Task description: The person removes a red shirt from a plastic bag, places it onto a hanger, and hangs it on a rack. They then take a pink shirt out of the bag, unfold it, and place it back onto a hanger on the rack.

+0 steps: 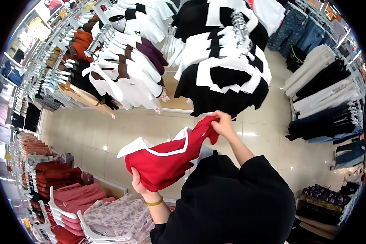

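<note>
A red knit top (162,162) with a white collar and white trim is stretched out between my two hands, above the floor. My left hand (138,182), with a gold bangle at its wrist, grips the lower left edge; its thumb shows, and the fingers are hidden under the cloth. At the top's upper right end, my right hand (223,124) is closed in a pinch on the fabric. Just beyond that hand hangs a black top (227,97) with a broad white collar.
White tops (128,87) hang on a rack ahead to the left. Trousers (319,91) line the right side. A floral garment (118,213) and white hangers (93,232) stand close at lower left. Pale floor tiles (85,130) run between the racks.
</note>
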The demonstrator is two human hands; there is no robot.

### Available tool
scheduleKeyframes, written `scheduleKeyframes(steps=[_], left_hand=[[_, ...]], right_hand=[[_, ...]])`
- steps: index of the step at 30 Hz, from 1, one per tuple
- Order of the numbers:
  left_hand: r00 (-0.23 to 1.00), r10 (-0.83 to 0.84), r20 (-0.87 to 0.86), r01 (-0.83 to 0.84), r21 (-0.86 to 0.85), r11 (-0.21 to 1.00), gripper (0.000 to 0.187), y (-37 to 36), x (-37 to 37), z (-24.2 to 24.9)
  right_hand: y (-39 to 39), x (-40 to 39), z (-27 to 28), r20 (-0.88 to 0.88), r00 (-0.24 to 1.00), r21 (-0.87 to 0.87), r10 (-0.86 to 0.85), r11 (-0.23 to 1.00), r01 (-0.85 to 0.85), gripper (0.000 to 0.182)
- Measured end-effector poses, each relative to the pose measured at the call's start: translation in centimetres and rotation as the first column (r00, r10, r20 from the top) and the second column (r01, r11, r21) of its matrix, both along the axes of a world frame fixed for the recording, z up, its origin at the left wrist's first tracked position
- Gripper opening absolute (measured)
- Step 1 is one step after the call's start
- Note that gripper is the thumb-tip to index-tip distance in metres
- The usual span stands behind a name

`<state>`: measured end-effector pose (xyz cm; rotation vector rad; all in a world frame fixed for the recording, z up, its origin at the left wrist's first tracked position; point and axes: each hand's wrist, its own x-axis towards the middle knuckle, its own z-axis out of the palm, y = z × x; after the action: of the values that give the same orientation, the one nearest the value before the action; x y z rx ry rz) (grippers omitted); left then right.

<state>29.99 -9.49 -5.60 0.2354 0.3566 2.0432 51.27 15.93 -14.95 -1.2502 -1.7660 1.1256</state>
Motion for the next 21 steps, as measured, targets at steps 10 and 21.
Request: scheduleKeyframes(steps=[10,21], left_hand=[[0.971,-0.213,-0.111,0.225,0.114,0.968,0.053,11.2,-8.6,-1.7],[0.911,-0.348,-0.222,0.315,-0.174,0.933,0.053,21.4,-9.0,-2.2]], right_hand=[[12.9,2.6,12.3,-0.323,0.853,0.668,-0.409,0.539,0.512,0.016],[27.8,7.4,19.1,-0.076,0.931,0.53,-0.358,0.776,0.342,0.015]])
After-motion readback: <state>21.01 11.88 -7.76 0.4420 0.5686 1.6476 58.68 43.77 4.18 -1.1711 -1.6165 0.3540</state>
